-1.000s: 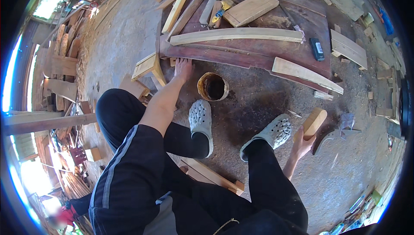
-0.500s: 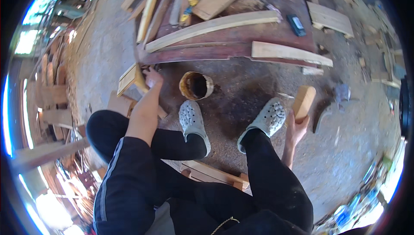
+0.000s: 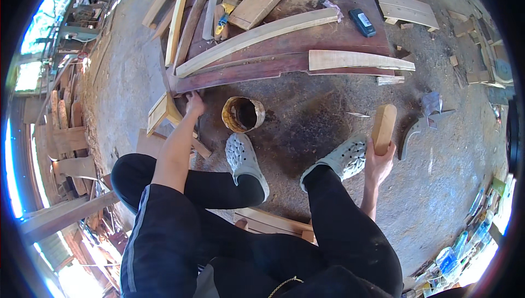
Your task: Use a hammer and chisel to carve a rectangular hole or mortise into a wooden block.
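On the right, my right hand [image 3: 378, 162] is closed round the lower end of a pale wooden block [image 3: 384, 123] with a rounded top. The block points away from me, beside my right clog. At the left, my left hand [image 3: 194, 104] reaches down close to the near left corner of the low reddish-brown wooden board [image 3: 235, 79]. Its fingers are partly hidden, and what they touch does not show. Left of that hand stands a small wooden piece with slanted boards [image 3: 158, 113]. A stained, open-topped pot [image 3: 243, 114] with dark contents is to its right.
Several wooden strips lie on the board, among them a long curved one [image 3: 257, 41], with a plank [image 3: 262, 1], a paintbrush [image 3: 223, 21] and a dark handheld device [image 3: 362, 22]. A curved wooden piece [image 3: 409, 136] rests on the floor at right. A low stool [image 3: 273, 220] is beneath me.
The whole view has shifted slightly. My left hand stays near the board's corner, its fingers tucked further down. My right hand keeps hold of the wooden block, which now stands more upright in view.
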Tool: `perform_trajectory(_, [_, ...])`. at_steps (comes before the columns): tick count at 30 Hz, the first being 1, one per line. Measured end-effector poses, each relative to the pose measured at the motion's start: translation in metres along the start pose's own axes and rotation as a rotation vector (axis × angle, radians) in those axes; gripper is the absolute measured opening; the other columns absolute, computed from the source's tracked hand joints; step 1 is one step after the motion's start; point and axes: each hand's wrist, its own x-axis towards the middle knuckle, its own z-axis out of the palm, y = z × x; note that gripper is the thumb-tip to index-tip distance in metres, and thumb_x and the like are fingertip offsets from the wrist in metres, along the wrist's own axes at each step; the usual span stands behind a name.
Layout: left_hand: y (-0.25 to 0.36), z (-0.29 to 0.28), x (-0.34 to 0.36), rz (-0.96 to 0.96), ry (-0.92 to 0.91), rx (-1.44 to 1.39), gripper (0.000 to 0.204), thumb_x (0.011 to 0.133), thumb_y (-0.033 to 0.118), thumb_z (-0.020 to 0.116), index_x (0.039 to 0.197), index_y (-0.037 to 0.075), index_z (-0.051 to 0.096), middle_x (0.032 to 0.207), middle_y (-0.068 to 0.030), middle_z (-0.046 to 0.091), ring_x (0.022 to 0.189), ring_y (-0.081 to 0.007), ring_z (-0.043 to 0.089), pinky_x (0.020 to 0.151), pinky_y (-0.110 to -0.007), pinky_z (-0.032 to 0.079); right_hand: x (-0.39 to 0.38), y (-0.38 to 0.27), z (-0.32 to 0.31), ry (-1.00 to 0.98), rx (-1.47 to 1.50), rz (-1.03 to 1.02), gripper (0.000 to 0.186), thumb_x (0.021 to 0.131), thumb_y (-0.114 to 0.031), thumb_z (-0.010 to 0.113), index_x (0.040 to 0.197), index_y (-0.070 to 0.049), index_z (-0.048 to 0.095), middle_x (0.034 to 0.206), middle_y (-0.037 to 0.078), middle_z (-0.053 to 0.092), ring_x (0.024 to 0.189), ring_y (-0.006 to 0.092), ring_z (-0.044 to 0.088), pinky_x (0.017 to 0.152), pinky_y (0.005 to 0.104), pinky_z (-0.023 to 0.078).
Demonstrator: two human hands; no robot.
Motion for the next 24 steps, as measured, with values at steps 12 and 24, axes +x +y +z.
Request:
perform_trajectory(12, [0.147,-0.187,-0.014,0.351,-0.754,-0.076,0.024,0.073,0.0,0.065,0.096,-0.006,0.062,0.065,-0.0126,0.064,0.049,-0.0196,0.058,0.045,-0.035,0.05,0.011,-0.003,-0.004,0.021,0.127,0.039,0.06,0.083,-0.046,0.072,0.122,-0.004,0.054,0.101,0.026,0.069,0.094,0.0418,0.069,0.079,0.0483,0.053])
perform_trajectory(24, [0.225,-0.156,0.09,0.365,0.22,-0.075,0.052,0.075,0.043,0.076,0.113,0.008,0.068,0.107,-0.0214,0.07,0.104,-0.0379,0.068,0.089,-0.048,0.053,0.01,-0.018,-0.004,-0.019,0.175,-0.039,0.057,0.083,-0.041,0.074,0.122,-0.004,0.055,0.095,0.024,0.07,0.09,0.0416,0.07,0.078,0.0468,0.054])
